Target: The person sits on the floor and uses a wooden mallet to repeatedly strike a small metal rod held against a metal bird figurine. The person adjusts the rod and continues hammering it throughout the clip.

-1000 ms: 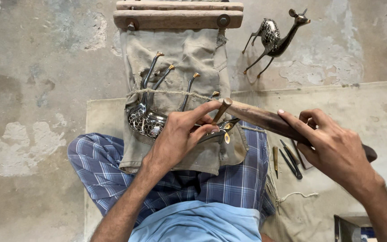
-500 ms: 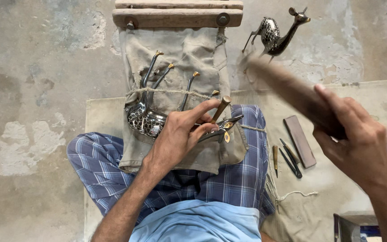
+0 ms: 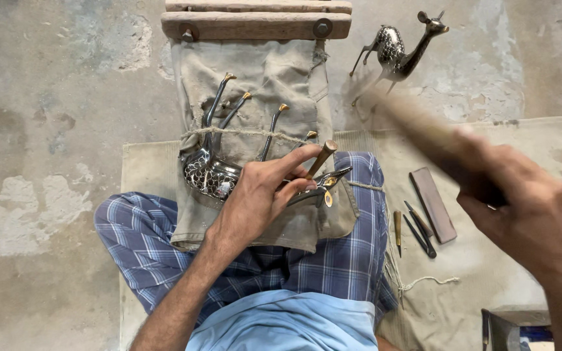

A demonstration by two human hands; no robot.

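Note:
A shiny metal deer figurine (image 3: 213, 170) lies on its back, legs up, tied with cord onto a cloth-covered block (image 3: 261, 71) across my lap. My left hand (image 3: 265, 192) rests on it and grips a small chisel (image 3: 320, 159) with a wooden handle, its tip against the figurine's neck. My right hand (image 3: 521, 214) is raised at the right, clenched on a wooden mallet (image 3: 417, 127) that is blurred with motion and points up and left.
A finished metal deer (image 3: 401, 49) stands on the concrete floor at the upper right. On the mat (image 3: 528, 143) beside my right leg lie a flat sharpening stone (image 3: 432, 205) and several small chisels (image 3: 414, 227). A wooden beam (image 3: 255, 19) holds the cloth's far end.
The mallet lay low over the chisel a second ago. My right hand has since swung it up and to the right. My left hand and the chisel have stayed put.

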